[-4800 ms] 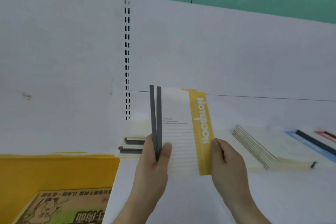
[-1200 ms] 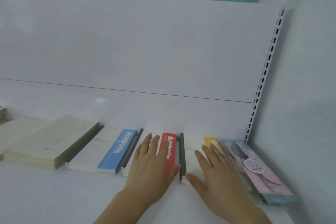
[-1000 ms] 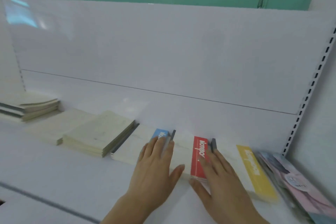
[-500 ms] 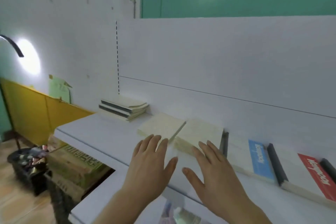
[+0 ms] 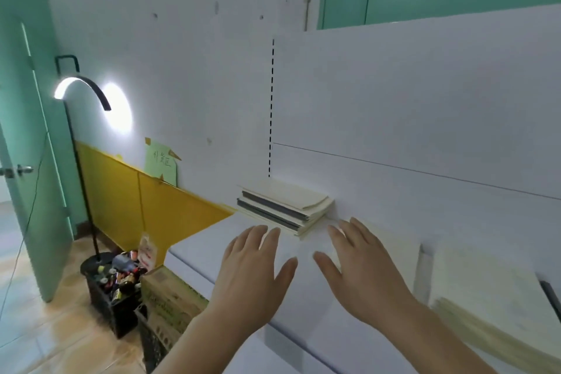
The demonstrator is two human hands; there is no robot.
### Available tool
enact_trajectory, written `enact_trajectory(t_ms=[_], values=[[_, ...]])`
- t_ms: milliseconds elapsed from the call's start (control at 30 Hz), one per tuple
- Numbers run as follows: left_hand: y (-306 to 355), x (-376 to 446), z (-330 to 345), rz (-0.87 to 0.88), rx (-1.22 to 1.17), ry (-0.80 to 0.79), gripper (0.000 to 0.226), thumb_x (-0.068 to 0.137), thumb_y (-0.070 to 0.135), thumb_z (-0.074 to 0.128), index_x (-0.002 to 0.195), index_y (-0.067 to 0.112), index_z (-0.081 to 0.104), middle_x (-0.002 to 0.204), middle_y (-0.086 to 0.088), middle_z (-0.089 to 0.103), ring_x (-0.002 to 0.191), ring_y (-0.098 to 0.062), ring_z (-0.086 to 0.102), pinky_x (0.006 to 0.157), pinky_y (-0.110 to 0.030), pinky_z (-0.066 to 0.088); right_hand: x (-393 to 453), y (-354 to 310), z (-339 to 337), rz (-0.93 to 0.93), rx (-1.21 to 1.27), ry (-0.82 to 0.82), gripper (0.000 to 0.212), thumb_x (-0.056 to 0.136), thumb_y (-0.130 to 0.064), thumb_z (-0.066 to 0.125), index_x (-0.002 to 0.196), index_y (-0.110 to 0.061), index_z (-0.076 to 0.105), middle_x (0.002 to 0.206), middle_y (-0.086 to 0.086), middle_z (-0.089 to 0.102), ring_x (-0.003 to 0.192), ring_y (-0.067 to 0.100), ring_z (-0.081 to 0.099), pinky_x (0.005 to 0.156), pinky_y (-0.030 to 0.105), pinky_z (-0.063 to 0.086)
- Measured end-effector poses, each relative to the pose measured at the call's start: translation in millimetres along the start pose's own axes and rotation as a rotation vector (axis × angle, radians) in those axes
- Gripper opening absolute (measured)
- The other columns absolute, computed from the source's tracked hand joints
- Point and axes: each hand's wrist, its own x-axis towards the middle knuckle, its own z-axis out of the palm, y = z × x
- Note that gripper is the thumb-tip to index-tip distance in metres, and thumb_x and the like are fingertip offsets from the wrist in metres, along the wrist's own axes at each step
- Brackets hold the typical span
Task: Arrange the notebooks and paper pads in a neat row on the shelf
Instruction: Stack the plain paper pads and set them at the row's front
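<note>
Left hand (image 5: 252,270) and right hand (image 5: 361,267) are hovering palm-down over the white shelf (image 5: 212,240), fingers straight and spread, holding nothing. Beyond them, a stack of notebooks (image 5: 285,205) is lying flat against the back panel; pale paper pads (image 5: 491,297), blurred, are apparently lying rightward.

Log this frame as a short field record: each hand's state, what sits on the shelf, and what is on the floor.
left hand: left hand open, fingers spread, above the shelf, holding nothing
right hand: right hand open, fingers spread, holding nothing
stack: stack of notebooks at the shelf's left end, against the back panel, edges uneven
pads: cream paper pads flat on the shelf to the right
floor: lit floor lamp, black crate of bottles, cardboard box
</note>
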Motion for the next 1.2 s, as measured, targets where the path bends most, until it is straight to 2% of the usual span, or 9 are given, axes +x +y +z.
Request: enact_trajectory(t_ms=[67,167,433,567,733,833,967,1100,1200], values=[[-16.5,23.3,4.3,-0.01,-0.002,-0.01,0.067,0.099,0.061,0.028,0.156,0.026,0.019,0.161,0.006,0.022,0.15,-0.015,0.015,0.123,-0.034,0.015,30.7,-1.7,16.4,0.006,0.008,-0.02,0.069,0.096,-0.059,0.012,0.152,-0.019,0.02,0.159,0.003,0.02,0.147,0.021,0.01,0.12,0.037,0.014],[-36.3,58.5,8.1,-0.005,-0.007,0.004,0.066,0.099,0.061,0.028,0.155,0.027,0.019,0.162,0.008,0.021,0.15,-0.014,0.014,0.122,-0.033,0.015,73.3,-6.5,34.1,0.01,0.003,0.006,0.071,0.093,-0.059,0.007,0.15,-0.019,0.025,0.156,0.002,0.026,0.145,0.022,0.016,0.118,0.039,0.019],[-90.4,129.1,40.5,0.079,-0.075,-0.043,0.066,0.1,0.06,0.028,0.155,0.026,0.02,0.161,0.006,0.021,0.15,-0.015,0.012,0.122,-0.034,0.016,145.1,-21.7,65.4,0.086,-0.066,-0.023,0.057,0.103,-0.043,0.019,0.152,-0.016,0.015,0.16,0.004,0.014,0.148,0.022,0.005,0.12,0.038,0.009],[-118.3,161.7,56.8,0.186,-0.121,-0.078,0.065,0.1,0.059,0.029,0.154,0.025,0.023,0.158,0.004,0.025,0.148,-0.017,0.019,0.12,-0.034,0.021,162.6,-32.5,83.2,0.128,-0.097,-0.001,0.049,0.103,-0.037,0.028,0.146,-0.015,0.033,0.151,0.003,0.037,0.141,0.022,0.029,0.117,0.036,0.018],[-144.2,186.5,58.2,0.328,-0.224,-0.081,0.06,0.1,0.057,0.031,0.151,0.025,0.028,0.157,0.004,0.025,0.144,-0.017,0.025,0.117,-0.032,0.026,173.2,-41.9,81.0,0.185,-0.157,0.106,0.026,0.099,-0.032,0.038,0.097,-0.024,0.062,0.096,-0.006,0.065,0.089,0.018,0.06,0.079,0.034,0.045],[-154.0,191.0,55.5,0.385,-0.388,-0.049,0.056,0.1,0.054,0.035,0.149,0.026,0.031,0.156,0.006,0.026,0.14,-0.014,0.033,0.112,-0.031,0.034,171.3,-54.3,73.9,0.279,-0.219,0.221,0.025,0.098,-0.034,0.041,0.091,-0.026,0.064,0.084,-0.007,0.067,0.076,0.018,0.061,0.066,0.038,0.05],[-148.5,191.2,36.7,0.269,-0.799,0.012,0.05,0.098,0.046,0.048,0.143,0.029,0.036,0.142,0.015,0.039,0.113,0.003,0.051,0.082,-0.013,0.044,157.7,-86.9,60.1,0.349,-0.294,0.568,0.029,0.094,-0.031,0.042,0.088,-0.02,0.069,0.069,-0.003,0.067,0.059,0.023,0.061,0.05,0.034,0.049],[-131.1,189.9,25.6,0.078,-1.324,-0.37,0.052,0.092,0.056,0.056,0.138,0.037,0.039,0.126,0.02,0.059,0.101,0.005,0.062,0.088,-0.024,0.053,147.4,-117.8,72.5,0.199,-0.304,0.641,0.026,0.095,-0.026,0.047,0.098,-0.016,0.071,0.083,-0.004,0.07,0.071,0.02,0.064,0.063,0.035,0.052],[-127.6,186.6,25.4,0.0,-1.326,-0.323,0.029,0.1,0.022,0.05,0.122,0.039,0.043,0.103,0.018,0.065,0.082,0.003,0.064,0.075,-0.029,0.056,145.3,-127.3,89.6,0.063,-0.138,0.523,0.034,0.102,-0.027,0.041,0.118,-0.013,0.067,0.111,-0.004,0.069,0.099,0.015,0.064,0.083,0.034,0.051]])
